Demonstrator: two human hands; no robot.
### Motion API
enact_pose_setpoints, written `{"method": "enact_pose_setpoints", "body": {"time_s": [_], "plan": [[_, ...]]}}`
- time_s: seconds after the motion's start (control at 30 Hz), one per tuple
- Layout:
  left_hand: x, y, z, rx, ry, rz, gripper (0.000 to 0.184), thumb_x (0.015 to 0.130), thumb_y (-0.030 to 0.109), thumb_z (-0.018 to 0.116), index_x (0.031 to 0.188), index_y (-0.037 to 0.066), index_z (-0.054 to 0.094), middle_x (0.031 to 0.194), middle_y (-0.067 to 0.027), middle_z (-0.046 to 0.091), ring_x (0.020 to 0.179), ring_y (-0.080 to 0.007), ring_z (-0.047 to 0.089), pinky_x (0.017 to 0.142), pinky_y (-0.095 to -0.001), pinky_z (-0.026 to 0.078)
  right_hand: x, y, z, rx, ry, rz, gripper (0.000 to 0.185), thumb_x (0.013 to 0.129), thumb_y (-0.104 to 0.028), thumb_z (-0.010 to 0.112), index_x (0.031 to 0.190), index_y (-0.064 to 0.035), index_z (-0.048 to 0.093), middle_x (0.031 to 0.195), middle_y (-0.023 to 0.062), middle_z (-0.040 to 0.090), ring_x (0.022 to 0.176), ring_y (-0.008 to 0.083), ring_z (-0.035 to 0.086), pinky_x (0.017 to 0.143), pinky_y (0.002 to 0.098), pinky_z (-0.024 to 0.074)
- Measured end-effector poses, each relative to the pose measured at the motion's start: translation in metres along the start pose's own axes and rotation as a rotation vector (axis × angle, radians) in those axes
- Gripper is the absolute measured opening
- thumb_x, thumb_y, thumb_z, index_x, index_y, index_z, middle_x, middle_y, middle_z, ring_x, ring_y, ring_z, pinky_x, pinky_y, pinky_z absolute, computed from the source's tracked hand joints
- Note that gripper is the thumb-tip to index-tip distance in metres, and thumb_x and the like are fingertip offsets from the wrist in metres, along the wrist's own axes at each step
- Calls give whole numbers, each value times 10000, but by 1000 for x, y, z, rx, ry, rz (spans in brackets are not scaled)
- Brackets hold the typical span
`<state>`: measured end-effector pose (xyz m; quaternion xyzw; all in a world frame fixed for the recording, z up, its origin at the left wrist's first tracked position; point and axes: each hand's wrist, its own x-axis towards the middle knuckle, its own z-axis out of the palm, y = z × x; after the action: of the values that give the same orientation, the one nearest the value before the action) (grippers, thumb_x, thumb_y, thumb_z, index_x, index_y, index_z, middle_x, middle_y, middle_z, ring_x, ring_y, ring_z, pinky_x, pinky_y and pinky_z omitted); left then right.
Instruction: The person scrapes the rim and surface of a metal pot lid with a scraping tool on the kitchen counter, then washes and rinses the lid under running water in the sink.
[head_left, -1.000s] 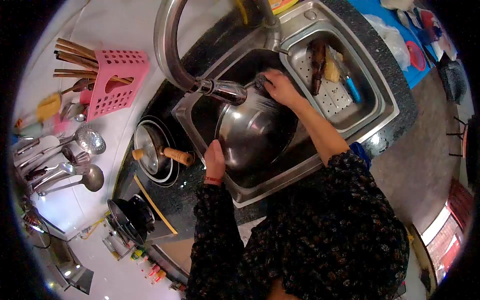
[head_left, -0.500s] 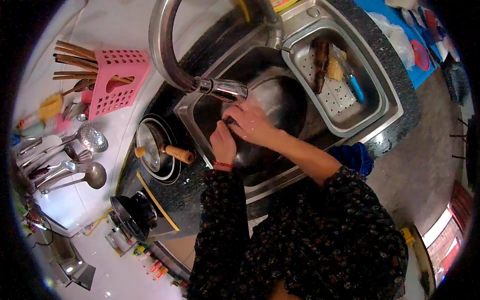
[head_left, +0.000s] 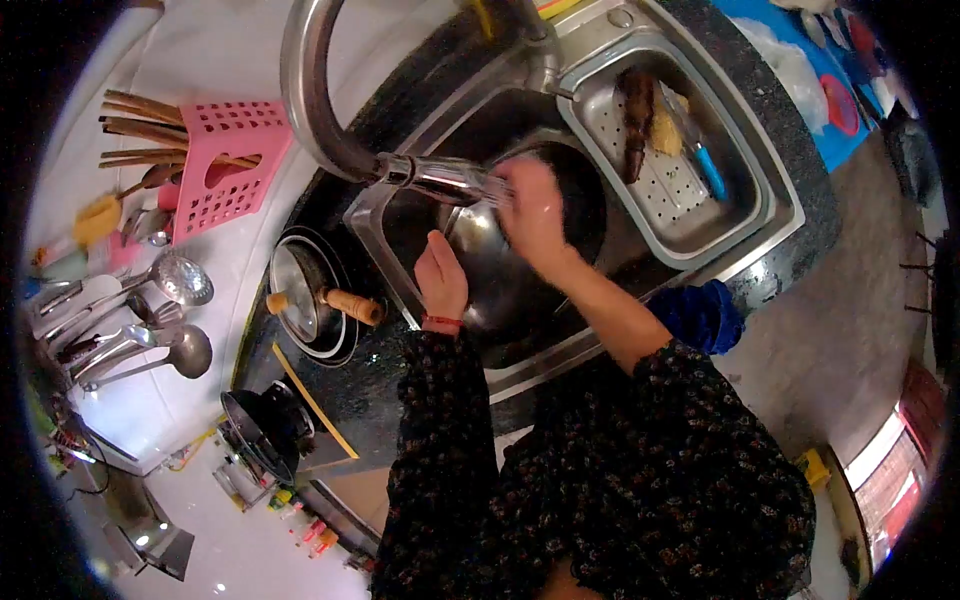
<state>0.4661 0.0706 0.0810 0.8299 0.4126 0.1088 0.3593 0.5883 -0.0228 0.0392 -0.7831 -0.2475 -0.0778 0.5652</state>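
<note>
A dark round pan [head_left: 490, 295] lies in the steel sink, its wet inner side shining. My left hand [head_left: 441, 281], with a red bracelet at the wrist, is closed at the pan's left edge; its fingertips are partly hidden. My right hand [head_left: 538, 212] is over the pan beside the mouth of the tap [head_left: 440, 178], where water runs out. Motion smears its fingers, so whether it holds something does not show.
A perforated steel tray [head_left: 640, 215] on the right holds a brown elongated thing [head_left: 637, 125], a sponge [head_left: 664, 132] and a blue-handled knife [head_left: 708, 170]. Left are a lidded pot [head_left: 300, 290] and a pink chopstick holder [head_left: 232, 185]. A blue cloth [head_left: 700, 315] lies at the counter's edge.
My right hand has moved away from my left hand, rightward and up, to the running water. My left hand has barely moved and more of the pan's shiny inside shows.
</note>
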Motion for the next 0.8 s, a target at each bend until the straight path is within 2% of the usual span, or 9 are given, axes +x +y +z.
{"method": "enact_pose_setpoints", "body": {"time_s": [0.07, 0.13, 0.23, 0.4, 0.47, 0.53, 0.63, 0.77, 0.8], "plan": [[3, 4, 5, -78, 27, 19, 465, 938, 321, 328, 711, -54, 484, 568, -189, 432, 508, -264, 404, 514, -401, 317, -13, -28, -1, -22, -153, -286, 140, 701, -106, 610, 833, -66, 588, 889, 119, 560, 843, 303, 525, 742, 408, 428], [1, 9, 10, -207, 77, 80, 467, 937, 326, 336, 709, -54, 484, 559, -182, 428, 502, -259, 390, 511, -405, 312, -18, -35, 1, 115, -129, -410, 146, 684, -114, 601, 826, -77, 597, 881, 117, 560, 844, 290, 533, 760, 413, 431], [-1, 3, 5, -21, 72, 42, 538, 932, 421, 319, 634, -14, 430, 520, -45, 340, 539, -126, 302, 480, -365, 248, -5, -24, -9, -16, -341, -295, 219, 649, -108, 611, 866, -74, 600, 886, 108, 562, 852, 305, 531, 775, 411, 428], [-5, -2, -1, 22, 87, 97, 542, 932, 418, 309, 639, -25, 420, 517, -68, 344, 512, -159, 308, 476, -391, 231, 18, 57, 2, -42, 23, 246, 121, 716, -106, 582, 780, -15, 629, 922, 139, 571, 878, 313, 527, 764, 395, 428], [-5, -9, 0, 10, 89, 91, 542, 933, 416, 308, 635, -26, 409, 515, -76, 338, 501, -172, 301, 473, -399, 222, 18, 66, 2, -20, -18, 411, 100, 724, -94, 573, 766, -19, 625, 914, 156, 564, 874, 327, 522, 772, 402, 428], [-3, -10, 0, 2, 88, 88, 541, 933, 412, 310, 630, -27, 400, 515, -79, 332, 490, -181, 292, 471, -402, 217, 22, 57, 2, -140, -58, 332, 85, 719, -79, 567, 747, -15, 617, 902, 164, 555, 863, 328, 521, 769, 402, 433], [-4, -2, -7, 124, 67, 84, 442, 934, 299, 334, 714, -46, 500, 579, -195, 471, 510, -313, 427, 488, -399, 308, 16, 21, 12, -77, -56, 148, 77, 681, -54, 593, 748, -27, 621, 847, 164, 547, 818, 341, 518, 722, 388, 435], [-4, -8, -9, 94, 52, 47, 437, 933, 301, 338, 720, -43, 502, 581, -188, 468, 513, -296, 426, 492, -395, 315, 8, -19, 8, -12, -157, -148, 108, 642, -57, 620, 748, -39, 627, 808, 161, 540, 791, 354, 516, 698, 392, 439], [-5, -7, -9, 98, 59, 48, 435, 933, 300, 339, 720, -42, 503, 578, -181, 463, 511, -287, 422, 492, -392, 316, 10, -12, 11, -38, -176, -123, 107, 648, -65, 619, 751, -35, 627, 806, 162, 543, 789, 352, 518, 697, 395, 441]]}}
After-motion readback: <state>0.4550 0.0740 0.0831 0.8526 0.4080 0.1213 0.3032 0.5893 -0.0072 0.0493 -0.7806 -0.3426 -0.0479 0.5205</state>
